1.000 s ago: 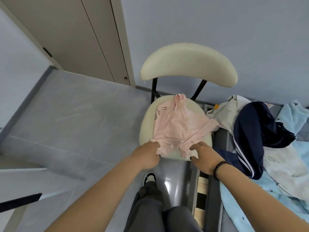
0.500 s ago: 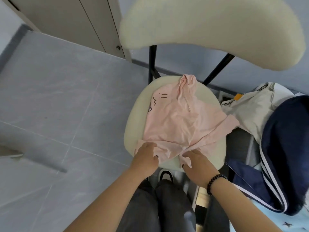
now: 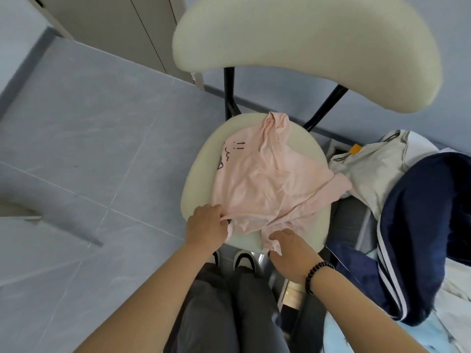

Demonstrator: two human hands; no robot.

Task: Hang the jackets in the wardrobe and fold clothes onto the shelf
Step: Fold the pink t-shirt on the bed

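A pink T-shirt (image 3: 265, 184) with a small dark print lies crumpled on the cream seat of a chair (image 3: 193, 189). My left hand (image 3: 206, 226) pinches the shirt's near left hem at the seat's front edge. My right hand (image 3: 290, 253), with a dark bead bracelet on the wrist, grips the near right hem, which hangs over the seat front. A navy jacket (image 3: 420, 225) with white stripes lies to the right, over a white garment (image 3: 377, 169).
The chair's cream backrest (image 3: 305, 47) looms close above the seat. Beige wardrobe doors (image 3: 114, 29) stand at the upper left. Grey tiled floor (image 3: 76, 149) spreads to the left. Light blue fabric (image 3: 356, 337) lies at the lower right. My legs and shoes are below the seat.
The view has moved closer and lower over the chair. Both hands stayed at the pink shirt's near hem, and my right hand slid slightly down over the seat front.
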